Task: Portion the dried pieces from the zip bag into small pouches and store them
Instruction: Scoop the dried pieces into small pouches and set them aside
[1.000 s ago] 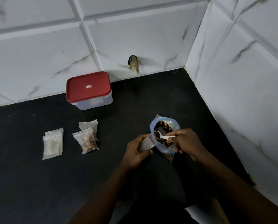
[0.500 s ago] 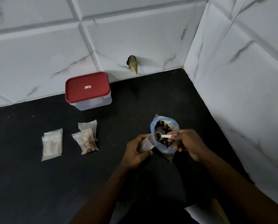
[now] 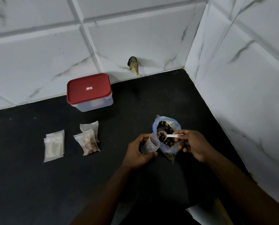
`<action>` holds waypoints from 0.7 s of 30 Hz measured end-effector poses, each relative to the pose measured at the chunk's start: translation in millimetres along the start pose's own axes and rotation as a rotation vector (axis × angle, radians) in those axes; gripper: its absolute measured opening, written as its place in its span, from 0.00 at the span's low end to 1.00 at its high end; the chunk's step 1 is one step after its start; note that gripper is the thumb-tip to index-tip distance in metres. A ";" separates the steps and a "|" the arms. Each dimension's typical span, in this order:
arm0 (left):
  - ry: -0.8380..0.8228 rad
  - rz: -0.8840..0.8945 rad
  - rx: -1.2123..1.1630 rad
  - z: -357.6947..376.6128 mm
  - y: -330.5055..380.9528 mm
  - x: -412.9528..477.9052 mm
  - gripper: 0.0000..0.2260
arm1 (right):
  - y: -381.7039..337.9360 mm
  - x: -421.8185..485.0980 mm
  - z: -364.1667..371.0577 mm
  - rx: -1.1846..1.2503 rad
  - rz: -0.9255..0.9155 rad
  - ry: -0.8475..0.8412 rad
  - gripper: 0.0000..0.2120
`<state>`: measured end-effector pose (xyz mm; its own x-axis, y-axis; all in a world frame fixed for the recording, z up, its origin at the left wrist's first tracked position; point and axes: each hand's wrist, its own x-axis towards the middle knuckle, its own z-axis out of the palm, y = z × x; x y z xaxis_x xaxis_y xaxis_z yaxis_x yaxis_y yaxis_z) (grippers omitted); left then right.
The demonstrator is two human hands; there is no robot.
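Your left hand (image 3: 139, 151) curled round the small pouch (image 3: 150, 144), right beside the zip bag (image 3: 176, 122). Your right hand (image 3: 194, 146) pinched the spoon (image 3: 169, 136) by its handle, with the scoop inside the zip bag among the dried pieces (image 3: 165, 125). The pouch looked thin, floppy and light, so hold it gently near its mouth.

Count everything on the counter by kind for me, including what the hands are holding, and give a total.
Filled pouches: 2
Open pouch in the left hand: 1
Stack of flat pouches, number inside unclear: 1
Zip bag: 1
White spoon in the right hand: 1
Red-lidded container: 1
Total: 7
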<state>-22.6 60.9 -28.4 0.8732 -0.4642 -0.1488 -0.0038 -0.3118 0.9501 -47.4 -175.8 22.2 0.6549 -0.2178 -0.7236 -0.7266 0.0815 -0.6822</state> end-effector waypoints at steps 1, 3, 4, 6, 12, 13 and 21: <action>0.002 0.000 -0.001 -0.3 0.2 0.2 0.26 | 0.4 -0.2 -0.1 0.001 -0.005 0.014 0.12; 0.010 0.000 -0.005 -0.6 0.6 0.2 0.26 | 1.0 -0.7 -1.3 0.012 -0.025 0.046 0.11; 0.018 -0.002 -0.008 -0.9 0.4 0.2 0.26 | 1.0 -1.1 -2.4 0.023 -0.040 0.058 0.11; 0.038 -0.011 -0.017 -1.9 -0.8 0.9 0.26 | -0.5 -3.7 -5.1 0.049 -0.058 0.064 0.11; 0.074 -0.002 -0.012 -4.6 6.3 4.2 0.27 | -8.1 -12.7 -10.8 0.146 -0.063 0.008 0.12; 0.081 0.004 -0.013 -4.8 8.1 4.4 0.27 | -9.8 -14.5 -11.1 0.171 -0.073 -0.006 0.12; 0.077 0.018 -0.016 -3.3 14.1 8.0 0.25 | -18.7 -37.4 0.0 0.122 -0.185 -0.113 0.10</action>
<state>-14.0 55.5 -15.3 0.9080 -0.4040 -0.1109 -0.0123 -0.2904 0.9568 -58.3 -169.3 62.0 0.7987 -0.1302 -0.5875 -0.5660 0.1690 -0.8069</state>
